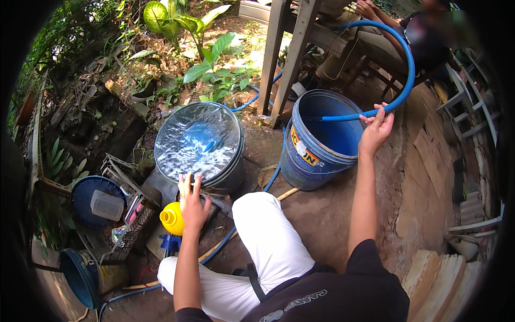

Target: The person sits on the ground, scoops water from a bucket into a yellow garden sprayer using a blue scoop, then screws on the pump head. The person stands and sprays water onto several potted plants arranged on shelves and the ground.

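Head view: the right hand grasps the blue hose, its end reaching over the mouth of the blue bucket, the right of 2 buckets. The left hand, fingers spread and released, is at the near rim of the left, water-filled bucket; whether the fingertips touch it, I cannot tell.

Black short-sleeved shirt, pale outlined lettering across front. White trousers, narrow black strap across.
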The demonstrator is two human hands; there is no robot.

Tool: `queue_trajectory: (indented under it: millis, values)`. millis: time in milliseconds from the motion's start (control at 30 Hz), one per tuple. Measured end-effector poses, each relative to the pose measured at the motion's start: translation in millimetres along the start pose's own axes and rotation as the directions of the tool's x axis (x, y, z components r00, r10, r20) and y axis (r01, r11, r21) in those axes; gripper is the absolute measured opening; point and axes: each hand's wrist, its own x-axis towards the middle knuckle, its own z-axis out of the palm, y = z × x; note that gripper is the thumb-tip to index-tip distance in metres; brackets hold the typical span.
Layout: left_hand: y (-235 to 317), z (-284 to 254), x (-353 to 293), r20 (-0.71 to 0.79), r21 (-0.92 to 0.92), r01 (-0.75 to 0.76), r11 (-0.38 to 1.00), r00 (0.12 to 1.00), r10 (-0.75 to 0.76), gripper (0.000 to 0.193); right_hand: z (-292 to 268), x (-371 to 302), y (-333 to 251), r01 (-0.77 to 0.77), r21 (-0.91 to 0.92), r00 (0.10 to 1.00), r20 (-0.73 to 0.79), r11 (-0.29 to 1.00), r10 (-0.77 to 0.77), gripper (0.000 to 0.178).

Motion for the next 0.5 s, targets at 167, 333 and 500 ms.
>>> queue_trajectory:
  millis: [167, 333, 500]
  values:
    - [3, 2, 1, 0.005, -0.014, -0.006, 1.0, 1.0, 0.007, 0.069, -29, -5, 51, -0.041, -0.074, 0.995, 0.085, 0.996, 0.047, 0.026]
    - [-1, 0, 0, 0.013, -0.003, -0.029, 1.0, 1.0, 0.029, 0.069, -45, -32, 82, -0.101, -0.153, 0.98, 0.157, 0.983, 0.126, 0.023]
    - [0, -5, 2, 0.045, -0.048, -0.02, 0.999, 0.999, 0.022, 0.068, -43, -49, 60, -0.117, -0.287, 0.946, 0.26, 0.951, 0.195, 0.023]
